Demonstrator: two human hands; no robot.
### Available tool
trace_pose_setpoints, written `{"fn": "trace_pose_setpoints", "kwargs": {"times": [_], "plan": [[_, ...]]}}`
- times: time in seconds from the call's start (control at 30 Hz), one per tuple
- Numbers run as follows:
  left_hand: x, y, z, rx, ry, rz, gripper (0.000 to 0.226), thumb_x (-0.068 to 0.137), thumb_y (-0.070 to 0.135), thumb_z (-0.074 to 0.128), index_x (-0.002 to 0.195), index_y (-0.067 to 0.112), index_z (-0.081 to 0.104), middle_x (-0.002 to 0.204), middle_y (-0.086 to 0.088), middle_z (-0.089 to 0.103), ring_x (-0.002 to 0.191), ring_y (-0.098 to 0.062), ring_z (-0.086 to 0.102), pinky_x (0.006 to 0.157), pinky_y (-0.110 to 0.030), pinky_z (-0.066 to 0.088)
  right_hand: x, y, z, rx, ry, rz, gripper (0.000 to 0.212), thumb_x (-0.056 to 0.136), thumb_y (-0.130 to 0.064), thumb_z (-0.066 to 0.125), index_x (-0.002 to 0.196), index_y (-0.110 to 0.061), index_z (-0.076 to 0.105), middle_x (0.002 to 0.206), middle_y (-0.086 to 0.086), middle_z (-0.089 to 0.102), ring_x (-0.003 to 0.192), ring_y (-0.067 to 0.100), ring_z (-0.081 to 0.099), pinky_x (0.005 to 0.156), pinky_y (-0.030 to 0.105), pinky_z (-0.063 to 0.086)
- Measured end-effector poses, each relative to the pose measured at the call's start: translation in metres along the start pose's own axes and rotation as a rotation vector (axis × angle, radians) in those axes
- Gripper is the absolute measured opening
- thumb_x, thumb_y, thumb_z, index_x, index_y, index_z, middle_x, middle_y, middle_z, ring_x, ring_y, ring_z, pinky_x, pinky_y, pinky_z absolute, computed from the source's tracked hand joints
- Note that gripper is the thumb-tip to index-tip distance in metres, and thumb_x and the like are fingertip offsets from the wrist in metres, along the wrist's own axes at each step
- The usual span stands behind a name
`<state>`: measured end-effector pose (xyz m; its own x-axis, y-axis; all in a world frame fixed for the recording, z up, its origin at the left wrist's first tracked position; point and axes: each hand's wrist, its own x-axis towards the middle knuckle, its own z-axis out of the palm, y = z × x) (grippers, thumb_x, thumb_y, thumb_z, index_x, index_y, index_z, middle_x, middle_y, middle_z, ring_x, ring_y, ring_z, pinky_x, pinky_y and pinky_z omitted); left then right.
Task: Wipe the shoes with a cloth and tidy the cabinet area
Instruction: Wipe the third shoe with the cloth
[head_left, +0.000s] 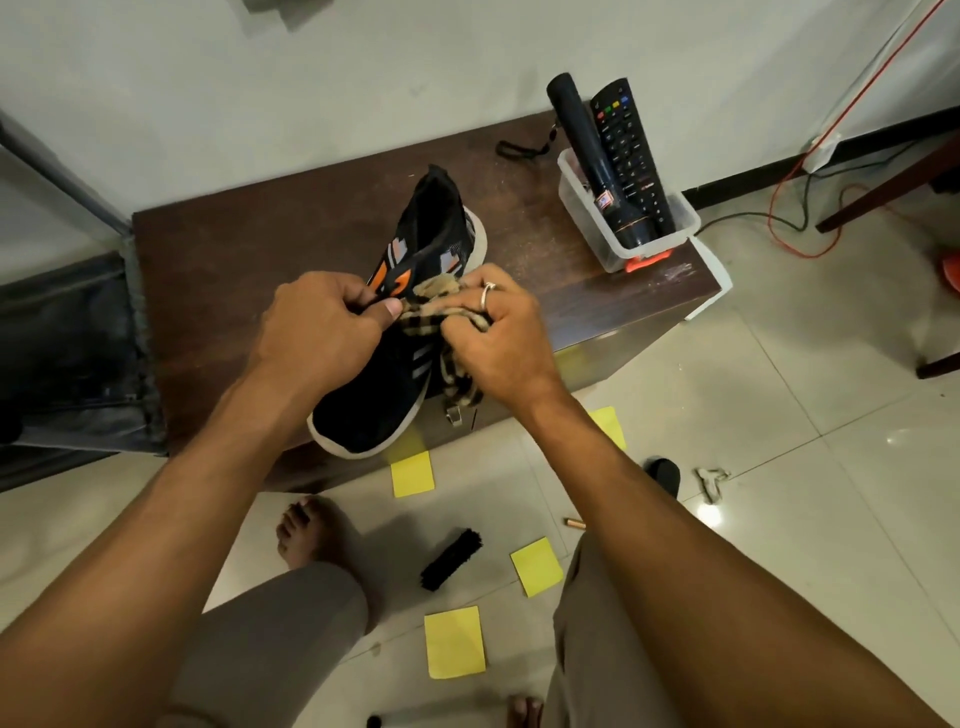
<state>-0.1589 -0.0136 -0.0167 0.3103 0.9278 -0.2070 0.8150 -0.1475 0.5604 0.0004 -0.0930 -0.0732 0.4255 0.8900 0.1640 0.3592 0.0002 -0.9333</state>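
Shoe (395, 332) on cabinet (249, 260), bin (613, 228) behind-right, brush (451, 559) on floor (779, 415) in front.

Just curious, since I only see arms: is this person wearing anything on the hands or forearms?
No sleeves, gloves or wristwatch are in view. The right hand wears one plain silver-coloured ring; the left hand shows none.

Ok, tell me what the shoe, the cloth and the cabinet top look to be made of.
The shoe: matte black knit-looking fabric upper, pale rubbery sole rim. The cloth: soft woven fabric, tan with dark checks, limp and bunched in the right hand. The cabinet top: dark brown wood or wood-look laminate, faint grain showing; which one, I cannot tell.
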Motion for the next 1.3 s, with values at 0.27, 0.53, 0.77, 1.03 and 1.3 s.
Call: {"fn": "trace_pose_setpoints", "kwargs": {"times": [0.27, 0.53, 0.77, 1.03, 1.3], "plan": [[0.000, -0.003, -0.005, -0.018, -0.038, -0.011, 0.034, 0.096, 0.043, 0.065, 0.074, 0.018, 0.065, 0.063, 0.001, 0.059, 0.061, -0.015, 0.057, 0.051, -0.026, 0.031, 0.012, -0.003, 0.015, 0.035, 0.409, -0.109, 0.026, 0.081, 0.004, 0.058, 0.096, -0.001, 0.079, 0.099, 0.006, 0.059, 0.087, 0.006, 0.060, 0.077, 0.024, 0.052], [-0.003, 0.006, 0.002, 0.108, 0.009, 0.023, 0.028, 0.092, 0.052, 0.060, 0.090, 0.025, 0.065, 0.077, 0.007, 0.061, 0.076, -0.021, 0.057, 0.070, -0.030, 0.038, 0.010, 0.004, 0.026, 0.064, 0.279, 0.148, 0.026, 0.089, -0.010, 0.057, 0.108, -0.009, 0.075, 0.110, -0.002, 0.056, 0.090, 0.016, 0.064, 0.074, 0.032, 0.057], [-0.009, -0.015, 0.043, -0.121, 0.126, 0.248, 0.028, 0.103, 0.042, 0.051, 0.117, 0.018, 0.054, 0.103, 0.005, 0.064, 0.101, -0.018, 0.053, 0.110, -0.048, 0.035, 0.003, -0.001, 0.028, 0.074, 0.219, 0.188, 0.031, 0.091, -0.009, 0.056, 0.115, -0.012, 0.076, 0.116, -0.006, 0.057, 0.096, 0.004, 0.063, 0.081, 0.024, 0.057], [-0.014, -0.012, 0.046, -0.214, 0.161, 0.134, 0.050, 0.105, 0.043, 0.045, 0.147, 0.016, 0.046, 0.144, -0.009, 0.055, 0.144, -0.024, 0.031, 0.118, -0.059, 0.027, -0.009, -0.005, 0.023, -0.064, 0.277, 0.061, 0.021, 0.084, -0.018, 0.072, 0.104, -0.015, 0.078, 0.103, -0.005, 0.060, 0.088, 0.008, 0.065, 0.077, 0.030, 0.058], [-0.012, -0.015, 0.053, -0.175, 0.168, 0.115, 0.048, 0.107, 0.039, 0.043, 0.147, 0.013, 0.045, 0.136, -0.008, 0.059, 0.144, -0.038, 0.037, 0.115, -0.057, 0.030, 0.008, -0.004, 0.022, -0.008, 0.212, 0.218, 0.018, 0.098, -0.019, 0.061, 0.109, -0.014, 0.074, 0.104, -0.003, 0.057, 0.089, 0.003, 0.060, 0.071, 0.015, 0.047]]}}
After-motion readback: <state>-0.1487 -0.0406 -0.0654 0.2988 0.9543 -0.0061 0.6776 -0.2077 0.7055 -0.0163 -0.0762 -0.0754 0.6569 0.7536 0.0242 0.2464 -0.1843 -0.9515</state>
